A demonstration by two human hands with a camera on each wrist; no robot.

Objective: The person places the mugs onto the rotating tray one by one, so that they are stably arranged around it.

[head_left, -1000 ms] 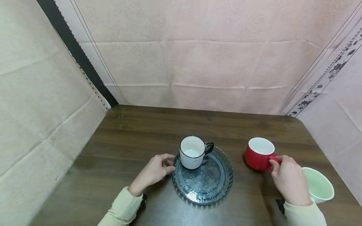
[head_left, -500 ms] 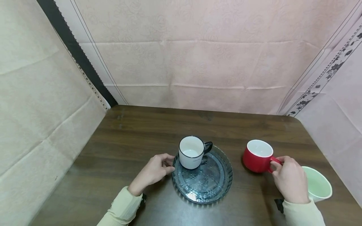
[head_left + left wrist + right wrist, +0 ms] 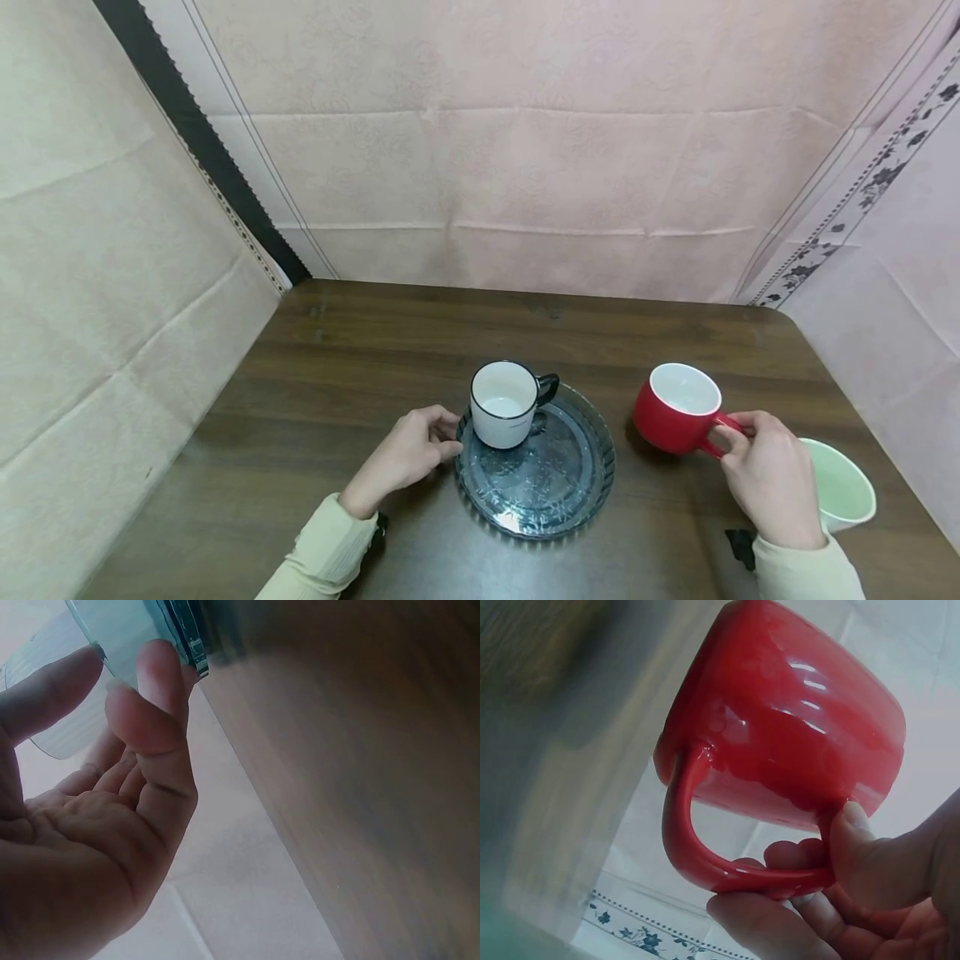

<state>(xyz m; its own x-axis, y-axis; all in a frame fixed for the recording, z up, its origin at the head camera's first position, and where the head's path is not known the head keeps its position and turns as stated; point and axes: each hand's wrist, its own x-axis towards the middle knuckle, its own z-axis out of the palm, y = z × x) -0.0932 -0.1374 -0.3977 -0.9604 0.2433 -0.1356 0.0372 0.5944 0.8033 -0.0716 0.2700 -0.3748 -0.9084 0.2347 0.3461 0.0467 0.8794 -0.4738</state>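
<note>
In the head view, a white mug point(image 3: 501, 414) with a dark rim and black handle stands on the left part of a bluish glass plate point(image 3: 547, 492). My left hand point(image 3: 408, 454) pinches the plate's left edge between thumb and fingers; the left wrist view shows the clear glass plate point(image 3: 124, 634) between them. To the right, my right hand point(image 3: 772, 479) grips the handle of a red mug point(image 3: 671, 421) with a white inside. The right wrist view has fingers through the handle of the red mug point(image 3: 780, 727) and the thumb on top. Its base appears slightly off the table.
A pale green bowl or cup point(image 3: 843, 487) stands at the right, partly hidden behind my right wrist. The brown wooden table point(image 3: 420, 333) ends at the back against a hanging pale cloth point(image 3: 525, 183). More cloth hangs at both sides.
The red mug has moved a little left, toward the plate, and appears to have risen slightly, with my right hand on its handle. My left hand and the plate are nearly unmoved.
</note>
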